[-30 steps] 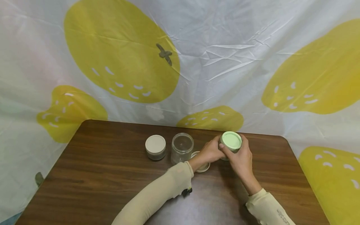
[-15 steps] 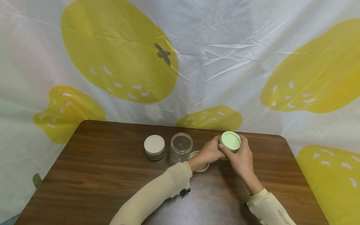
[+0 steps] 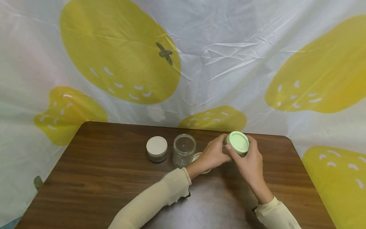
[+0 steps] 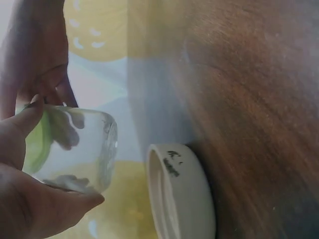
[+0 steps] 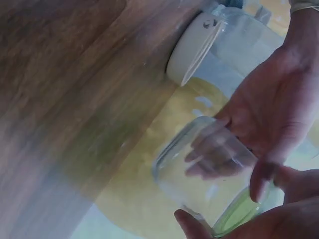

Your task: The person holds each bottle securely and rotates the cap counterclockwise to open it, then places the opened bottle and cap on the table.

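Note:
Both hands hold a clear glass jar (image 5: 199,159) with a light green lid (image 3: 239,142) above the right back part of the table. My left hand (image 3: 213,153) grips the jar from its left side, its fingers showing through the glass in the right wrist view. From the right, my right hand (image 3: 252,160) curls round the jar near the lid, thumb at the near rim. The jar tilts, with its lid facing up and to the right. Through the glass no contents show. A loose cream lid (image 4: 187,194) lies on the table beneath my left wrist, partly hidden in the head view.
To the left of the hands stands a lidless ribbed glass jar (image 3: 184,151). Farther left is a short jar with a white lid (image 3: 157,146). The brown wooden table (image 3: 108,178) ends at a hanging cloth (image 3: 217,79) printed with yellow fruit.
The green-lidded jar has shifted slightly right and tilted, together with both hands. The other jars and the loose lid stay in place.

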A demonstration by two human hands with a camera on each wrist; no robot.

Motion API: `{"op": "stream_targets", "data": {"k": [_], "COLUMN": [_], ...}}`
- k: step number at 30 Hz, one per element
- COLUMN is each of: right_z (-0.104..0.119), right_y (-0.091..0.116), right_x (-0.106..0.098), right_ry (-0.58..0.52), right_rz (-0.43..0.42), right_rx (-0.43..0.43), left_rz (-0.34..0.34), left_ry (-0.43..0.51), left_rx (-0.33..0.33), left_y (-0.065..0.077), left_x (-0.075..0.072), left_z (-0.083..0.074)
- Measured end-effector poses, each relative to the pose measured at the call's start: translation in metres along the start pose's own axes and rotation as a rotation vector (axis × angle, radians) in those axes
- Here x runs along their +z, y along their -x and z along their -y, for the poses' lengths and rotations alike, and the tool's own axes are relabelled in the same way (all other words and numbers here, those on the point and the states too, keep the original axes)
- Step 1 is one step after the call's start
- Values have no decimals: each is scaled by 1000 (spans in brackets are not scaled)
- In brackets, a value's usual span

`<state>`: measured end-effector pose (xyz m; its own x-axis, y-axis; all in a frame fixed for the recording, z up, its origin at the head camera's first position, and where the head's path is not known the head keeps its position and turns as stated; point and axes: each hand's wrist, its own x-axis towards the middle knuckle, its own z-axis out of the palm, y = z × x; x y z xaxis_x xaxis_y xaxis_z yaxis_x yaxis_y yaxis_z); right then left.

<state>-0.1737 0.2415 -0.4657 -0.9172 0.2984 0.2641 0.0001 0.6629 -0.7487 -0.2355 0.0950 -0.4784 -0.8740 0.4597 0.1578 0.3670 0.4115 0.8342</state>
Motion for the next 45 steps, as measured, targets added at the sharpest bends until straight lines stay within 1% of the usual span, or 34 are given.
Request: {"op": "stream_targets", "data": {"k": [4, 7, 11, 21, 25, 29, 31, 36, 39, 45], "right_z": [7, 11, 16, 34, 42, 46, 48, 54, 57, 60], "right_y": [10, 20, 31, 57, 66, 75, 81, 95, 102, 115], "right_x": [-4, -7, -10, -10, -7, -3, -1, 9, 14, 21], "right_ry": [-23, -57, -102, -201, -228, -280, -320, -394, -423, -463], "right_rz": [24, 53, 89, 194, 211, 214, 220, 229, 244, 290], "right_rx": [37, 75, 95, 83, 81, 67, 57, 42, 49, 88], "left_rz": [0, 24, 34, -20, -43, -64, -77, -117, -148, -205], "left_ry": [-10, -46, -87, -162, -183, -175, -160, -157, -173, -260], "left_rx": [80, 129, 157, 205, 199, 180, 177, 161, 153, 187], "left_y": [11, 21, 35, 74, 90, 106, 114, 134, 144, 161], "left_x": [-8, -14, -22, -38, -42, -46, -48, -51, -52, -52], "left_z": [-3, -4, -7, -10, -12, -12, -9, -1, 4, 9]}}
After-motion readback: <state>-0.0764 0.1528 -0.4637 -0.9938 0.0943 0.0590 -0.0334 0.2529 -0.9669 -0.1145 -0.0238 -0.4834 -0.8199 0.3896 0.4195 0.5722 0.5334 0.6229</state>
